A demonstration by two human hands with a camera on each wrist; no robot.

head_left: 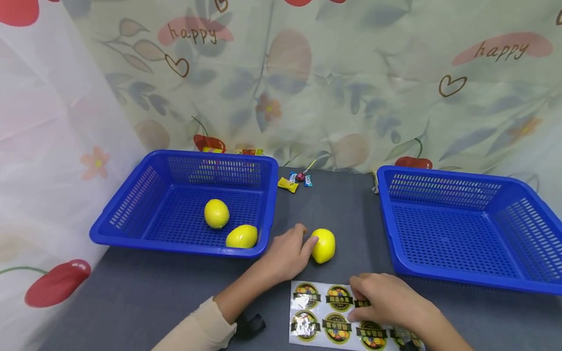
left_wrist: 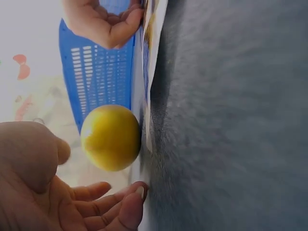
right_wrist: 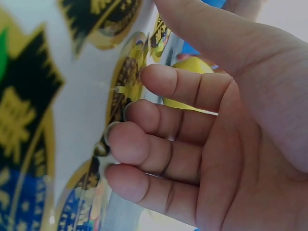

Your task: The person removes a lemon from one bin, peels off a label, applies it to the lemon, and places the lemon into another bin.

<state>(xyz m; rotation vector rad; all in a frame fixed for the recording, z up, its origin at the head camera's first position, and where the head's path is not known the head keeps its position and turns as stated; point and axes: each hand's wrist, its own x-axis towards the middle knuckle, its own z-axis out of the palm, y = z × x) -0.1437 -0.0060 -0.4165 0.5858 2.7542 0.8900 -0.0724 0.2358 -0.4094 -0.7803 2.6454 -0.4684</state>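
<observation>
A yellow lemon (head_left: 323, 245) sits on the dark table between two blue baskets. My left hand (head_left: 287, 254) is just left of it, with the thumb beside the fruit in the head view. From the left wrist, the lemon (left_wrist: 111, 138) shows in front of the loosely bent fingers (left_wrist: 126, 211), with a gap around it. My right hand (head_left: 388, 300) rests over a sheet of round fruit stickers (head_left: 319, 304), fingertips at its surface. The right wrist view shows relaxed, slightly curved fingers (right_wrist: 163, 149) against the sheet, gripping nothing.
The left blue basket (head_left: 175, 247) holds two lemons (head_left: 216, 213). At the right stands another blue basket (head_left: 465, 279). Several wrapped candies (head_left: 288, 185) lie at the back by a patterned curtain (head_left: 325, 97). A black strap-like object (head_left: 251, 325) is near my left forearm.
</observation>
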